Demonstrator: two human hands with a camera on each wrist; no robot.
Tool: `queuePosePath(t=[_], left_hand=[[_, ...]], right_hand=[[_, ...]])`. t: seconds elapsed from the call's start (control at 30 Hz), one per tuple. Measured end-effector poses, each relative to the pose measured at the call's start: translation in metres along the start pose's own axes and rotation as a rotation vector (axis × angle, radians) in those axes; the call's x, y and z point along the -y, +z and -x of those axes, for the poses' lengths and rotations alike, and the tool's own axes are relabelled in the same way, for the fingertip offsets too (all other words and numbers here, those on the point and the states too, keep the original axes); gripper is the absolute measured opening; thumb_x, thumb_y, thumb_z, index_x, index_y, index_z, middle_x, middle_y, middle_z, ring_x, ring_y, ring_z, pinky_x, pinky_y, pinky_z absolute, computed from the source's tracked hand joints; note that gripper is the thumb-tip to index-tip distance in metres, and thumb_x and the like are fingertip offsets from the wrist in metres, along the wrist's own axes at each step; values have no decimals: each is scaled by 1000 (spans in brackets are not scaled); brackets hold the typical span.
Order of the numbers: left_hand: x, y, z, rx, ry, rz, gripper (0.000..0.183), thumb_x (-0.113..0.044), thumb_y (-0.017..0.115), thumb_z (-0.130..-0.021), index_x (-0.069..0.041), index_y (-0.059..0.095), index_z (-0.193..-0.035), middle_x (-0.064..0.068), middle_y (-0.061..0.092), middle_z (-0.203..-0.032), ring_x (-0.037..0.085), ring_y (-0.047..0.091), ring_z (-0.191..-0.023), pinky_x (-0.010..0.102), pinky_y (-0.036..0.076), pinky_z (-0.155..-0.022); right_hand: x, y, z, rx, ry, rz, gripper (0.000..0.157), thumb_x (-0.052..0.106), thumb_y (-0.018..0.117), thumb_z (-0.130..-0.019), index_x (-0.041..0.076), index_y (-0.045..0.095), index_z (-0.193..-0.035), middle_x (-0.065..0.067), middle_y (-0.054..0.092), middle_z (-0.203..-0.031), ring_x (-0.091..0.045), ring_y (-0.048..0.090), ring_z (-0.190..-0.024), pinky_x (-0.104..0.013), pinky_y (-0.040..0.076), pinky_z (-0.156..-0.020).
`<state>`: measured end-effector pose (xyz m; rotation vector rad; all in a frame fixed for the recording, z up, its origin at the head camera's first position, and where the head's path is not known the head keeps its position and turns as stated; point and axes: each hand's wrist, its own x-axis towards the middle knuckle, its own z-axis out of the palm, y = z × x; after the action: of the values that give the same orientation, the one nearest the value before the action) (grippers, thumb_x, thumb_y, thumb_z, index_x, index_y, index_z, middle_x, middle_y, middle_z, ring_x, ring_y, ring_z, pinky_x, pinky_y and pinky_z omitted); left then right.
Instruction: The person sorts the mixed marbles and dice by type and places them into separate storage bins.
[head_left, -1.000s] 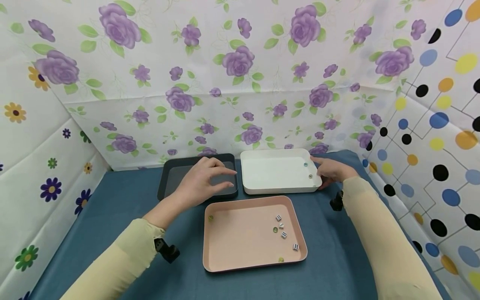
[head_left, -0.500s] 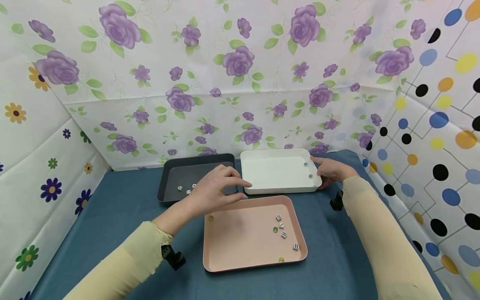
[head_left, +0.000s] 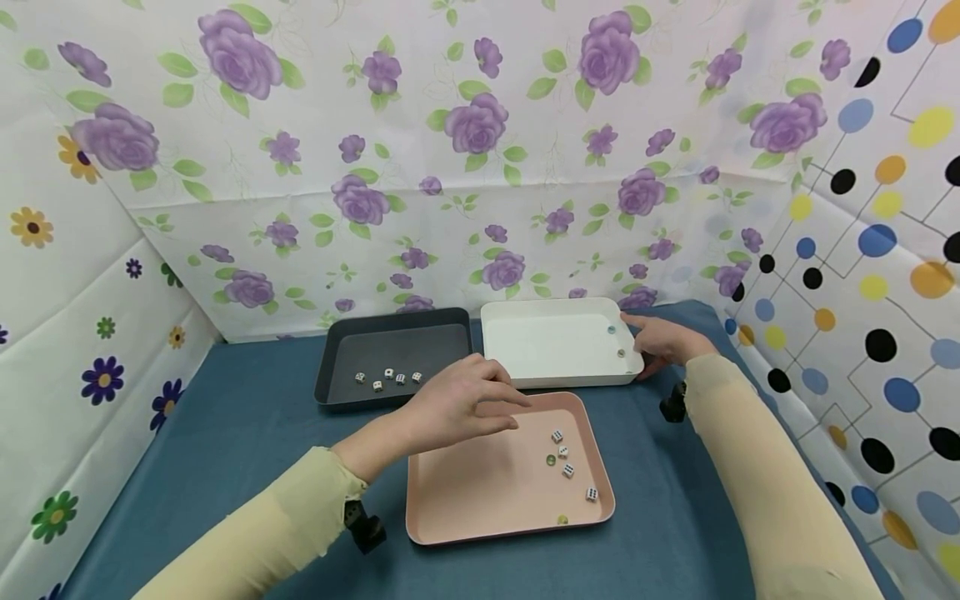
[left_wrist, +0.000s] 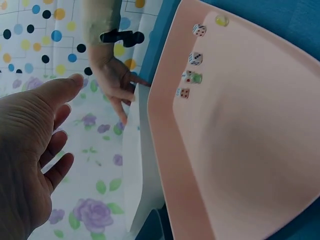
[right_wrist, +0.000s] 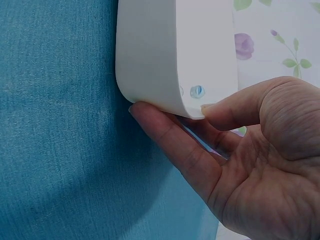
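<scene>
My left hand [head_left: 465, 400] hovers over the far side of the pink tray [head_left: 480, 500], fingers loosely extended and holding nothing. Several white dice [head_left: 567, 470] lie toward that tray's right side, with a green glass marble [head_left: 551, 460] among them and a yellow marble [head_left: 562, 519] by the near rim. My right hand [head_left: 666, 340] grips the right end of the white tray [head_left: 555, 342]; in the right wrist view the thumb lies at the rim and the fingers against the outer wall. Inside the white tray, clear bluish marbles [right_wrist: 198, 91] sit near that end.
A dark grey tray [head_left: 397, 342] stands at the back left, left of the white tray, with several dice [head_left: 389, 373] near its front edge. Blue cloth [head_left: 262, 417] covers the table. Flowered sheets [head_left: 420, 167] and a dotted sheet [head_left: 877, 300] rise around it.
My left hand has moved right and nearer, from above the dark grey tray to above the pink tray, uncovering the dice in the dark one. My right hand keeps its grip on the white tray.
</scene>
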<state>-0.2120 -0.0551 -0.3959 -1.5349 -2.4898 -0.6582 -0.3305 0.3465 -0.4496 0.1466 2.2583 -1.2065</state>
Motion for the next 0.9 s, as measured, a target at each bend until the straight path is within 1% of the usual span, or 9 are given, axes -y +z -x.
queuePosePath(t=[0.13,0.27,0.43,0.53,0.63,0.77,0.9], left_hand=[[-4,5,-3,25,1,13,29,-34,77,-94,-29,77,-122,-8,61,-106,9,47,-94,27,42,-79],[-9,9,-7,57,16,14,29,-35,78,-94,-31,76,-123,-10,60,-103,8,46,-91,27,41,-78],[-15,13,-13,119,28,9,28,-34,79,-93,-35,77,-121,-13,60,-106,7,48,-92,24,41,-79],[-18,16,-15,153,44,0,27,-35,78,-93,-37,77,-120,-13,60,-105,7,48,-91,23,40,-79],[-20,20,-18,178,67,-11,26,-36,78,-93,-36,77,-119,-12,59,-102,6,48,-89,22,40,-80],[-23,28,-22,214,96,-28,24,-37,77,-94,-34,78,-118,-13,60,-103,7,47,-88,21,39,-79],[-25,35,-25,252,114,-39,22,-37,76,-94,-36,79,-116,-15,59,-103,5,45,-87,19,38,-78]], right_hand=[[1,1,1,-6,-2,9,86,-7,41,-98,23,-5,-165,-32,8,-163,-38,65,-102,-46,60,-79],[1,1,1,-6,-7,15,86,-7,41,-98,23,-5,-165,-32,8,-163,-36,66,-99,-46,60,-79],[1,1,1,-6,-10,17,87,-7,42,-98,23,-4,-165,-32,6,-164,-35,68,-96,-46,60,-79],[0,0,0,-5,-8,15,87,-7,42,-98,23,-4,-165,-32,5,-164,-35,68,-96,-46,60,-79],[0,0,-1,-5,-2,13,87,-8,42,-98,23,-4,-165,-32,6,-164,-35,68,-96,-46,60,-79],[-1,0,-1,-6,2,11,87,-8,42,-98,23,-4,-165,-32,5,-164,-35,68,-96,-46,60,-79],[0,0,0,-4,1,8,87,-8,42,-98,23,-4,-165,-31,2,-165,-34,69,-98,-46,60,-79]])
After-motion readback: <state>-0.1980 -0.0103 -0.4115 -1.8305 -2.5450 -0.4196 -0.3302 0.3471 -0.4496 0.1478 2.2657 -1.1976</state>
